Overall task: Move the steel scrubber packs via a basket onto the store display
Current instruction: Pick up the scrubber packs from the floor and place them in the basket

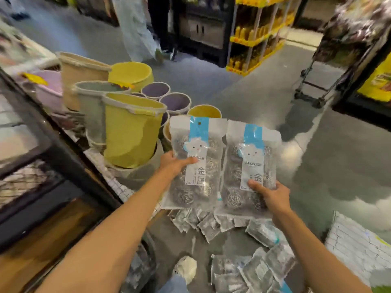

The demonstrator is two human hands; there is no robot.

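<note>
The left hand (175, 163) grips one scrubber pack (196, 149) by its side edge; the right hand (270, 193) pinches a second pack (251, 157) near its lower end; the packs sit side by side, long axes pointing away; the loose heap (243, 265) lies on the floor below both hands, nearer the right.

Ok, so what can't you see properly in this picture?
Head view, the only one:
- Left hand: fingers behind the left pack.
- Right hand: fingers mostly behind the right pack.
- Loose packs below: blurred, cut by the bottom edge.
- Shelf at left: motion-blurred.
</note>
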